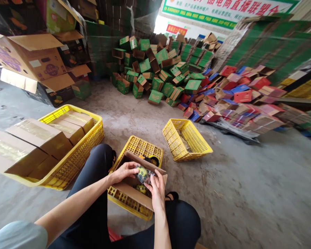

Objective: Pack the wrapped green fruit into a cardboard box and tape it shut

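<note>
Between my left hand [128, 172] and my right hand [157, 188] is a small clear plastic pack [144, 174] with dark and yellow-green contents. My left fingers pinch its left end, and the right fingers grip its right end. It is held over an open cardboard box [134, 195], where another yellow-green item [142, 188] shows below. What exactly the pack contains is too small to tell. The box rests on an upturned yellow plastic crate [142, 147] between my legs. A black and yellow round thing [153, 160] lies at the box's far side, partly hidden.
On the left, a yellow crate [100, 129] holds several taped cartons [40, 133]. Another yellow crate [186, 138] stands on the concrete floor ahead to the right. Piles of green boxes [155, 97] and red and blue boxes [242, 97] lie farther back. Large open cartons [41, 58] are stacked at left.
</note>
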`<control>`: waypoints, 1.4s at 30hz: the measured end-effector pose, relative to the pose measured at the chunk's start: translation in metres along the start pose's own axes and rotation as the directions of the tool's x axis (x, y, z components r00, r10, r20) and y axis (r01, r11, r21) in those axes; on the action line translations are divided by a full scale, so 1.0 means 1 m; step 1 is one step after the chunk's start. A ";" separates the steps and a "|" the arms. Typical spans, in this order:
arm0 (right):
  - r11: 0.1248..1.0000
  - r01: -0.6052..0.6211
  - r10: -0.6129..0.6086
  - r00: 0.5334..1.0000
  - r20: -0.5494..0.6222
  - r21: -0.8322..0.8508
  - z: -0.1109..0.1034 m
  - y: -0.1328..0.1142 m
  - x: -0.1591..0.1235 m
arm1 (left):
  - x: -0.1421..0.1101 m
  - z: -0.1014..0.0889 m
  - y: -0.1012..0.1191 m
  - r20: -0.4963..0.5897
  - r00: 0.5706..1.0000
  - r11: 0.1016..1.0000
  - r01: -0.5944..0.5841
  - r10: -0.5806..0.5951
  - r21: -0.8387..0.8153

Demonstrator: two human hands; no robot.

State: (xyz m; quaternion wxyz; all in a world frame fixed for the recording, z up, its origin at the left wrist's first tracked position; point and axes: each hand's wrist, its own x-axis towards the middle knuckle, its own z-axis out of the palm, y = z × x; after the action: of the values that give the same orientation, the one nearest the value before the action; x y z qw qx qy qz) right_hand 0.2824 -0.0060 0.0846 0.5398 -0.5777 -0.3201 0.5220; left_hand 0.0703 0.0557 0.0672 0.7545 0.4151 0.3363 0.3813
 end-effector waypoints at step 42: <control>0.993 -0.084 0.078 0.994 0.075 0.082 0.005 0.011 -0.001 | -0.001 -0.002 -0.002 0.168 0.984 0.965 0.100 -0.059 -0.242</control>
State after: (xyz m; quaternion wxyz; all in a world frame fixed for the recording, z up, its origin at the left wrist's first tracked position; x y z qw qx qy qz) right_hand 0.2757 -0.0080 0.0752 0.5305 -0.5477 -0.2928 0.5770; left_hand 0.0685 0.0547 0.0646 0.8399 0.3322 0.2407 0.3554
